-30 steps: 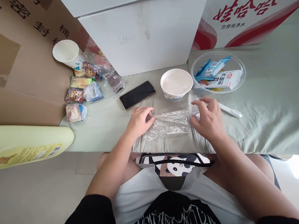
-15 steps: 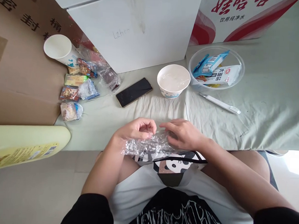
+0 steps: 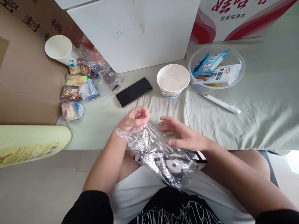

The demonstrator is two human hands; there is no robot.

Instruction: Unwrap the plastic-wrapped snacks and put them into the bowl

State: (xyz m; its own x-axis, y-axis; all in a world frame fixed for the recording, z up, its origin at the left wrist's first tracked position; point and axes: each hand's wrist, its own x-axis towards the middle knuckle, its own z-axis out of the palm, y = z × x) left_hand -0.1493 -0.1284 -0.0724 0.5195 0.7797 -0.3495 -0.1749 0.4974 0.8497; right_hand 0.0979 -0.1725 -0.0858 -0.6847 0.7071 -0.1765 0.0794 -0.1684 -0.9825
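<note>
My left hand (image 3: 135, 119) pinches the gathered edge of a clear plastic bag (image 3: 154, 151). The crinkled film hangs from those fingertips over my lap, and part of it lies across my left wrist. Beside the film, on its right, my right hand (image 3: 179, 133) is open with its fingers stretched apart; whether it touches the film I cannot tell. Ahead of my hands stand a white paper bowl (image 3: 173, 80) and a black phone (image 3: 134, 92) lying flat on the cloth.
A clear plastic bowl (image 3: 241, 74) with snack packets sits at the back right, a white utility knife (image 3: 220, 103) before it. Several wrapped snacks (image 3: 72, 92) and a tilted paper cup (image 3: 59, 48) lie at the left. Boxes (image 3: 143, 32) close off the back.
My left hand has risen and moved slightly left, pulling the bag up so it spreads and hangs lower over my lap. My right hand has opened.
</note>
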